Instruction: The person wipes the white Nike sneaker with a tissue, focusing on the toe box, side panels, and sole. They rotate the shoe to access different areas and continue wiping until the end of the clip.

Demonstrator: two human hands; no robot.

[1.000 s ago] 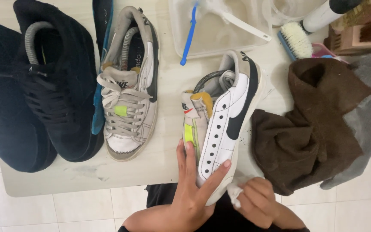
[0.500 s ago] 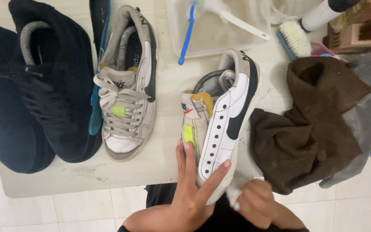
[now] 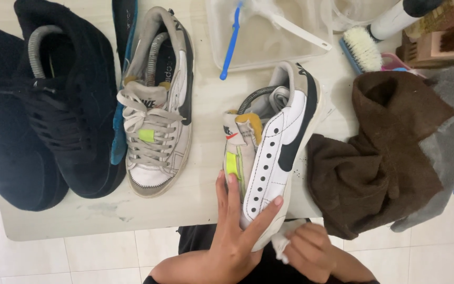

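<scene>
While the left hand (image 3: 232,236) grips one white sneaker (image 3: 271,152), the right hand (image 3: 308,250) pinches a half-hidden white cloth (image 3: 282,244) at its toe; beside it lie one worn sneaker (image 3: 156,105) and two black shoes (image 3: 64,110).

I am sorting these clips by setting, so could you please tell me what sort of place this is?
Probably a home shoe-cleaning spot: a pale tabletop over white floor tiles, a clear plastic tub holding a blue-handled brush, a crumpled brown cloth, and a white unlaced sneaker being wiped.
</scene>
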